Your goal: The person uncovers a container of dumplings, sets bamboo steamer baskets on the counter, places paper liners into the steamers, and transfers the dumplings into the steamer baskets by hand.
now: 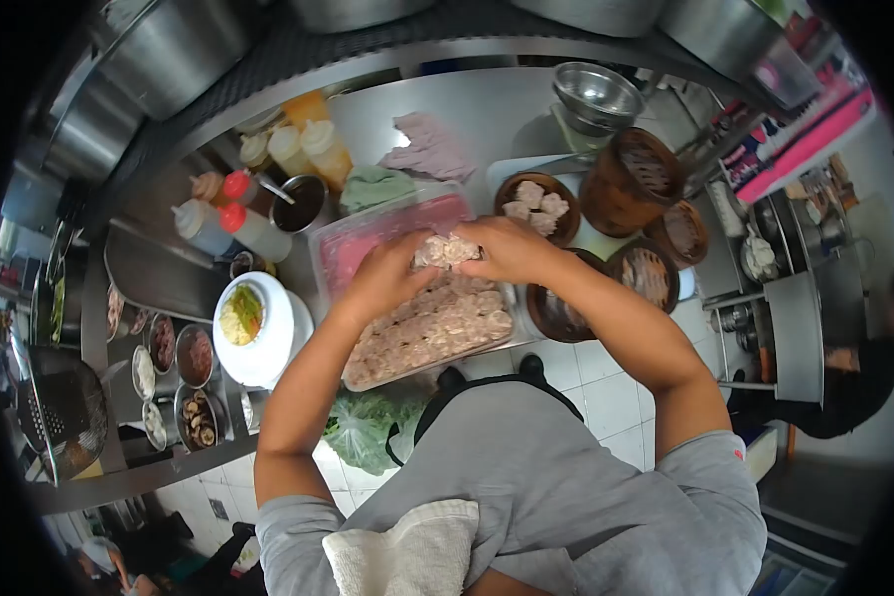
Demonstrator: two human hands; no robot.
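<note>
My left hand (pixel 389 273) and my right hand (pixel 502 250) hold a pale, lumpy clump of filling (pixel 447 251) between them, fingers curled round its two sides. Below them lies a clear rectangular tub (pixel 325 260), its front part packed with the same chunky pinkish filling (pixel 432 333). Pink shows on the bare floor at the back of the tub. Right of my right hand, a round bamboo steamer (pixel 568 230) holds several pale dumplings (pixel 534 207).
Taller stacked steamers (pixel 631 184) stand to the right, beside more round baskets. Squeeze bottles (pixel 258 230), a pot of dark sauce (pixel 301 205) and a white bowl (pixel 251 328) are on the left. Cloths (pixel 427 149) lie behind the tub; a metal shelf hangs above.
</note>
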